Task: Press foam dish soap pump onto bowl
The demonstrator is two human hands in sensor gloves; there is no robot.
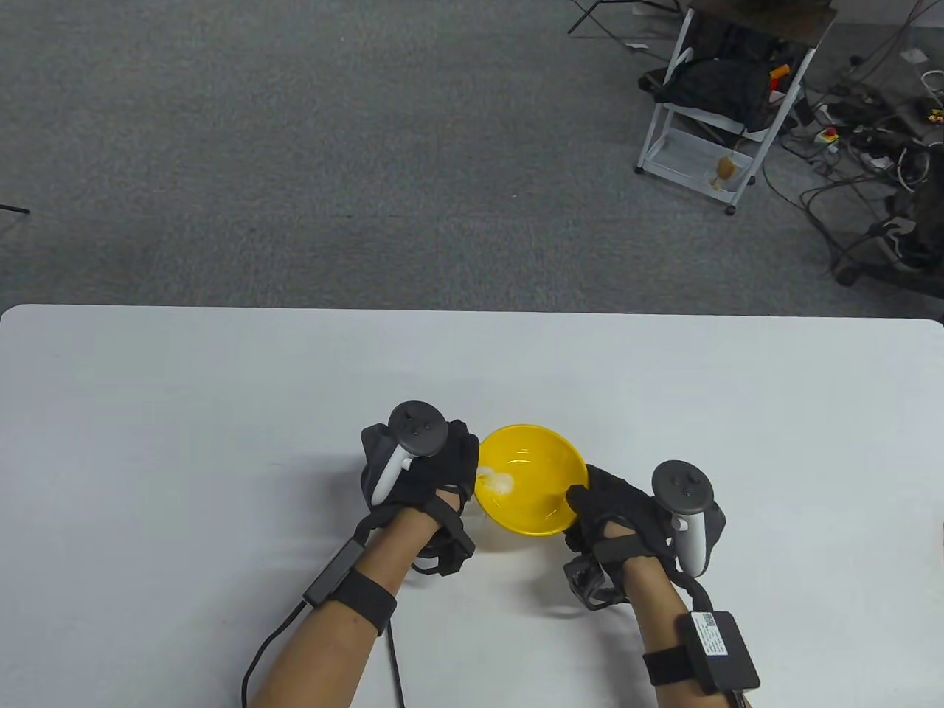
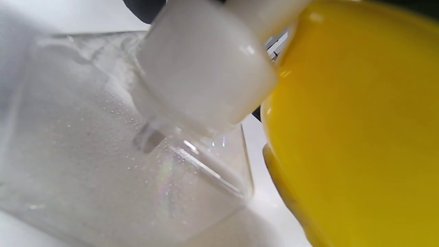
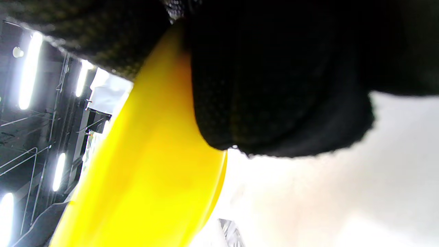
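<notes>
A yellow bowl (image 1: 532,476) sits tilted on the white table (image 1: 221,413), with a blob of white foam (image 1: 495,483) at its left inner side. My left hand (image 1: 424,472) covers the soap bottle from above, pressing its pump. The left wrist view shows the clear bottle (image 2: 103,164) with its white pump collar (image 2: 205,68), the nozzle reaching over the bowl's rim (image 2: 343,120). My right hand (image 1: 612,512) grips the bowl's right rim; the right wrist view shows gloved fingers (image 3: 274,85) on the yellow wall (image 3: 144,171).
A white rolling cart (image 1: 726,110) and tangled cables (image 1: 870,147) stand on the grey carpet beyond the table's far edge. Wires from the gloves trail toward the table's front edge (image 1: 280,641).
</notes>
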